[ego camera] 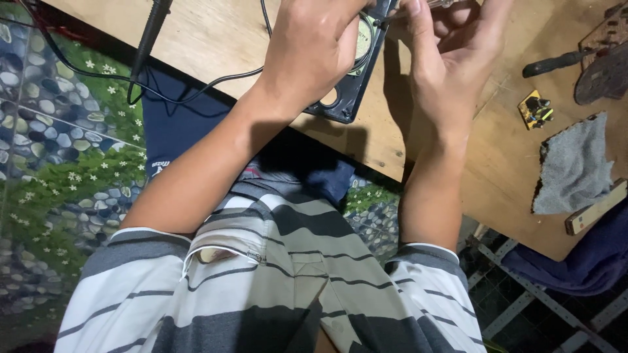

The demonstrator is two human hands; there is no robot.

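My left hand [313,49] rests curled over a black device with a round speaker-like part [353,72] at the near edge of the wooden table [216,33], gripping it. My right hand [451,46] is just to its right, fingers bent toward the device's top edge, pinching something small and metallic that is mostly cut off by the frame. Whether it holds a tool I cannot tell. Both forearms reach up from my striped shirt.
A black cable [196,85] and a black probe [149,39] lie at the table's left. On the right are a dark-handled tool [553,63], a small yellow circuit board [535,110], a grey cloth [572,167] and a wooden strip [595,212]. Pebble-patterned floor covering at left.
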